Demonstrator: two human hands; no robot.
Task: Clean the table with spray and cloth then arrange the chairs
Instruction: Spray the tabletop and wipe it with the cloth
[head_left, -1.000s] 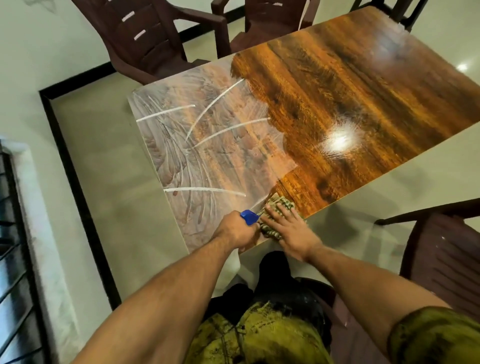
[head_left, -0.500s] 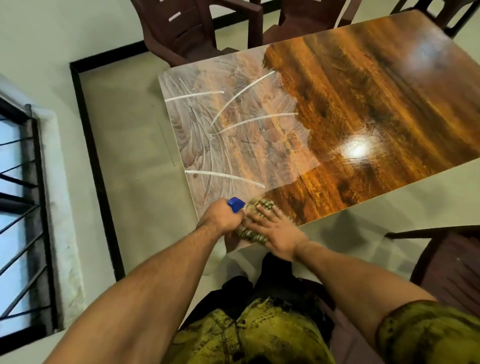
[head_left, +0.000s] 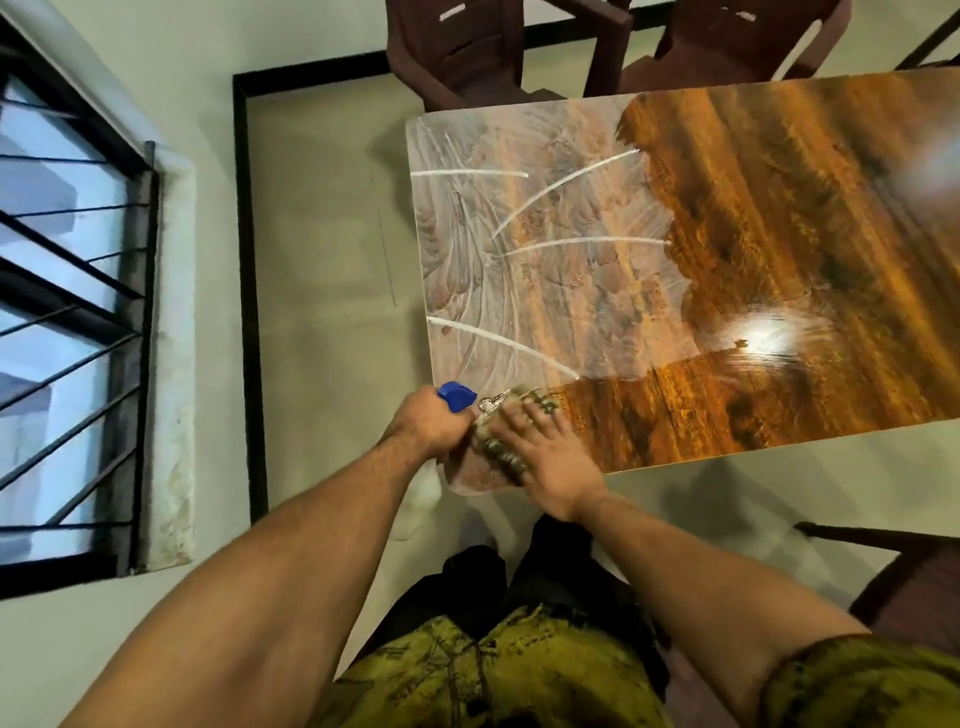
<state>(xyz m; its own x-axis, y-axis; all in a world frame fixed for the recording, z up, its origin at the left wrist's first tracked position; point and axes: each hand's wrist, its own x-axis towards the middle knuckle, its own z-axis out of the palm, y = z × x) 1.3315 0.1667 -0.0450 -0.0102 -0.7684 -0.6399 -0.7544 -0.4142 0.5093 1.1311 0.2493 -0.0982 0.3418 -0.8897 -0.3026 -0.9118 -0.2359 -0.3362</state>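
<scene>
Blue-capped spray bottle (head_left: 456, 396) mostly hidden by left hand (head_left: 427, 427), cloth (head_left: 506, 434) under right hand (head_left: 543, 457)

Cloth (head_left: 511, 431) on table (head_left: 727, 260) near corner; chairs (head_left: 467, 52) behind table.

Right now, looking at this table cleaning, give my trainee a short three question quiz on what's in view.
1. True or false: the right hand presses a patterned cloth flat on the glossy wooden table.
2. Which hand holds the blue-topped spray bottle? A left, B right.
3. Fill in: the streaky white film covers the table end nearer the barred ____.

Key: 1 true. 2 A, the left hand. 3 window.
</scene>
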